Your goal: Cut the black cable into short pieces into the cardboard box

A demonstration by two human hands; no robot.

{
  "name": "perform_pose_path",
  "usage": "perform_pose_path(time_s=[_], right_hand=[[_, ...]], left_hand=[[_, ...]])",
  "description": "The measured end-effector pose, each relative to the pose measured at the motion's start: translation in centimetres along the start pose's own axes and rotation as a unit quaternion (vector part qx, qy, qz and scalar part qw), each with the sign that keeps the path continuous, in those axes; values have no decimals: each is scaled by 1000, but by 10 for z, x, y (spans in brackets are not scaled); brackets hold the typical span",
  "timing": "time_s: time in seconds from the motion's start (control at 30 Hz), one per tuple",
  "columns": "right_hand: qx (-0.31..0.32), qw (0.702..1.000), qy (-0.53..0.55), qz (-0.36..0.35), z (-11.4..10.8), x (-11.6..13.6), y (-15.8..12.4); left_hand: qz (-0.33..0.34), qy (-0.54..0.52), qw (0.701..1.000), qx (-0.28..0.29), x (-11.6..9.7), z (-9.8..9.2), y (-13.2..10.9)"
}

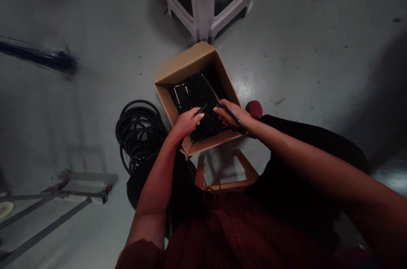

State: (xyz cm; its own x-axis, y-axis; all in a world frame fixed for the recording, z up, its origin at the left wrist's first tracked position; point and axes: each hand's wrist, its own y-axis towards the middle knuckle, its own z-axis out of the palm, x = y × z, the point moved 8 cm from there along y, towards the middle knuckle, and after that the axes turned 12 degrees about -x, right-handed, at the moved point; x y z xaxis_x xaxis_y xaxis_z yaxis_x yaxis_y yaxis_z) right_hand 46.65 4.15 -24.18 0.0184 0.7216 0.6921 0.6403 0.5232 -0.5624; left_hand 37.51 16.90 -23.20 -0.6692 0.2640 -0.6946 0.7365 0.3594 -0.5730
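My left hand (187,122) is closed on a small black piece (202,109) that sticks out past the fingertips. A long, thin tool (212,91) is gripped in my right hand (229,113). Its slim pale tip points up and left over the box, and its dark handle (234,119) lies back along the wrist. Both hands hover above an open cardboard box (184,64), a short gap between them. Many small black pieces (195,90) fill the box, too dark to tell their exact kind. A dark, light-edged flat item (182,94) lies among them at the left.
Black hose or cable (137,122) lies coiled left of the box. Beyond the box stands a white plastic stool (203,1). A wooden frame (244,167) is below it, a metal frame (60,192) at lower left, a dark blue strand bundle (47,56) at far left.
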Motion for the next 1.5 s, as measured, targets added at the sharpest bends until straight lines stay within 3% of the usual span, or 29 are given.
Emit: perform_pose_path(time_s=[0.1,0.37,0.7,1.03,1.13,1.27,1.4,1.5], right_hand=[[-9,993,112,22,-5,4,3],[-4,978,206,17,-4,8,0],[-35,979,201,-2,-17,10,5],[-71,982,175,-20,-26,7,12],[-82,985,151,-23,-25,6,12],[-84,986,140,-18,-20,4,10],[-40,989,142,-9,-5,6,1],[-3,995,103,-8,8,8,-9]], left_hand=[[-1,-52,998,22,-6,11,-5],[-29,-143,984,106,-21,35,-24],[-37,-173,977,120,-17,38,-22],[-86,-217,968,92,-13,34,-20],[-92,-209,971,67,-10,27,-17],[-87,-219,972,-19,-9,-3,-7],[-75,-245,962,-92,-9,-34,-1],[-68,-249,960,-112,-10,-42,1]])
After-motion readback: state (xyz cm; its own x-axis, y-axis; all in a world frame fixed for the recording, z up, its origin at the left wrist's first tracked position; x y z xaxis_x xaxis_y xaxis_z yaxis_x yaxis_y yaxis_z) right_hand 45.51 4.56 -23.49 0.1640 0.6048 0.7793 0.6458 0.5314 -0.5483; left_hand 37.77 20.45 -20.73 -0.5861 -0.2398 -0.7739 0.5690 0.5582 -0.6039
